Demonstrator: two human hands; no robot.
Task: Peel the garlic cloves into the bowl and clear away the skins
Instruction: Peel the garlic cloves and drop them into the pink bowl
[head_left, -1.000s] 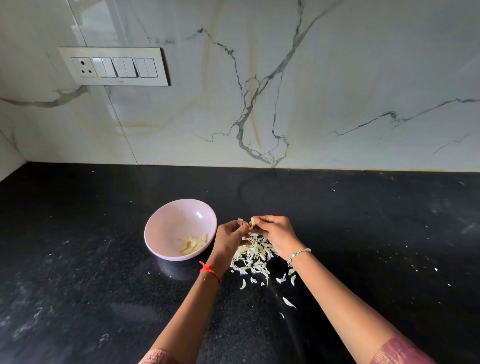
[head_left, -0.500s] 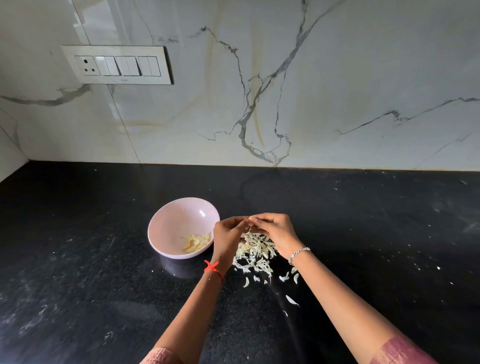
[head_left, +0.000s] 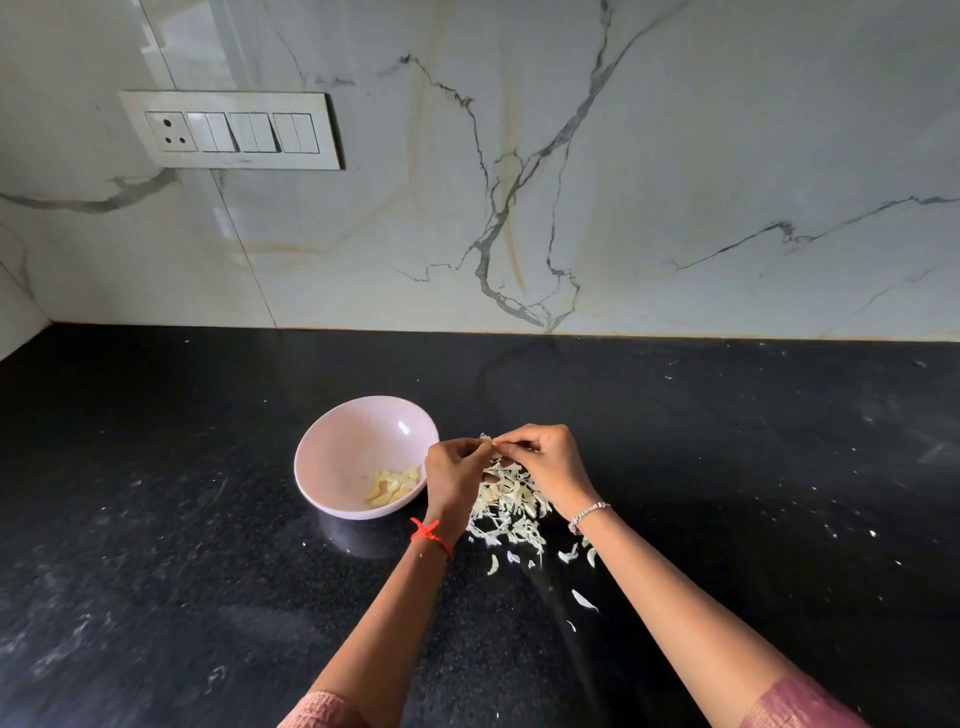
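Head view: pinches one garlic clove (head_left: 491, 442) between left grip (head_left: 453, 470) and right grip (head_left: 546, 464) above skins (head_left: 511, 500), risks dropped clove or flakes drifting into nearby bowl (head_left: 340, 447).

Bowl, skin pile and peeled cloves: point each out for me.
bowl (head_left: 353, 441): head view, bare inner wall.
skin pile (head_left: 510, 503): head view, middle of the heap.
peeled cloves (head_left: 395, 486): head view, middle of the cluster in the bowl.
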